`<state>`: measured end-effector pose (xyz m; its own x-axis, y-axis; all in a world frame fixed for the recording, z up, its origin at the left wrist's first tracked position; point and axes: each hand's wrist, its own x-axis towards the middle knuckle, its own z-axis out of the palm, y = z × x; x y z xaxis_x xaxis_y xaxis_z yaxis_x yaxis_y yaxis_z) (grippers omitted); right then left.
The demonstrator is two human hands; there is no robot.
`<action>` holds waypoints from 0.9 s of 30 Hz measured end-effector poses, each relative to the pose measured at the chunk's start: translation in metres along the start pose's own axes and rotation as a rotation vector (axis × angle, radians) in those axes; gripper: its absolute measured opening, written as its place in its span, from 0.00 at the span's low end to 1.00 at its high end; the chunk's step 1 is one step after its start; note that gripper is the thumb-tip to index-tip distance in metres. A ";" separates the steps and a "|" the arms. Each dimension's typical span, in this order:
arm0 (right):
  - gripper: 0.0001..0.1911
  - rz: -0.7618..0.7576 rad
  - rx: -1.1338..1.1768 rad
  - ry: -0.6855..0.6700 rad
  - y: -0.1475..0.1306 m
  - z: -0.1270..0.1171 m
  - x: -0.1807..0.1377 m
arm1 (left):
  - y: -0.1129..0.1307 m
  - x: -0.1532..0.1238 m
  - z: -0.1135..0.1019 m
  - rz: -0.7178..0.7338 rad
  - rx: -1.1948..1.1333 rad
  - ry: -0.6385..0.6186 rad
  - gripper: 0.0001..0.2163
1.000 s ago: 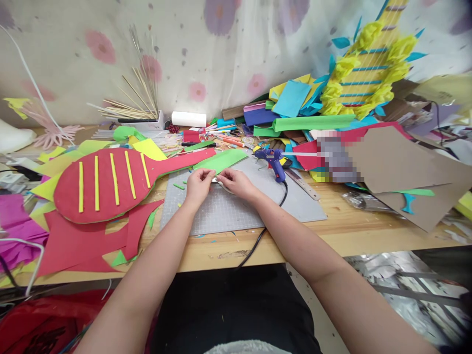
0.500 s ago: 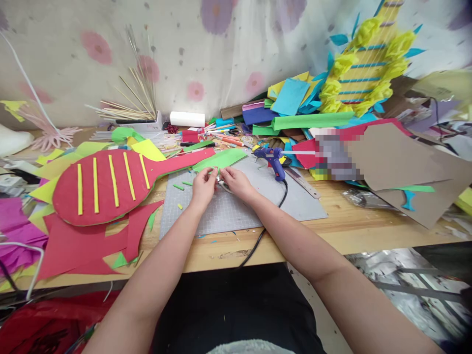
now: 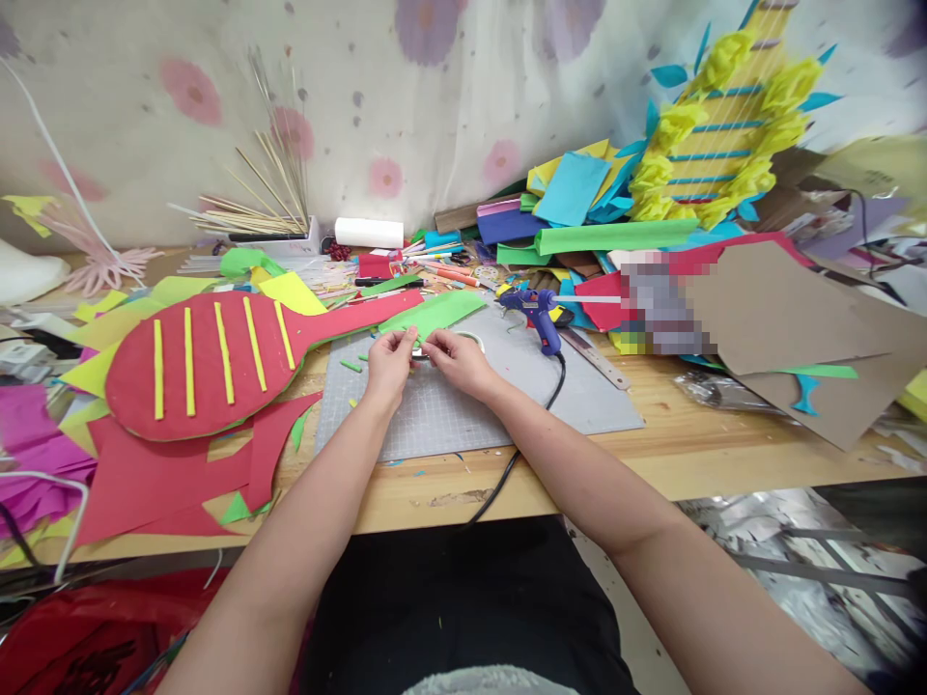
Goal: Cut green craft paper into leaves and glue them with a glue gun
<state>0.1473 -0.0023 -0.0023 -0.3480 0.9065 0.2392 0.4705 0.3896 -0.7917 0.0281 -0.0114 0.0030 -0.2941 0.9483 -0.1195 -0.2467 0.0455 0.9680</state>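
Since half a second ago, the left hand [image 3: 389, 367] shifts slightly to its left, and a white ring [image 3: 475, 339] now shows just beyond the right hand [image 3: 463, 363]. Left thumb and forefinger pinch together on a small piece [image 3: 417, 340], mostly hidden, held between the two hands above the gray mat [image 3: 449, 425]. Right fingertips meet beside it; whether they grip it, I cannot tell. Short green sticks [image 3: 351, 366] lie just left of the left hand, and farther left is a red guitar shape [image 3: 207, 376] with yellow strips. Right of the right hand sits a blue glue gun [image 3: 537, 311]
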 end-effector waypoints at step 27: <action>0.11 0.137 -0.506 -0.302 0.020 -0.084 0.001 | 0.017 0.022 -0.032 0.115 0.099 -0.077 0.06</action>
<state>0.2246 0.0198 0.0287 -0.4375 0.8961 -0.0750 0.8286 0.3692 -0.4209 -0.0123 -0.0001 0.0096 -0.2431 0.9700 0.0068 -0.1226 -0.0377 0.9917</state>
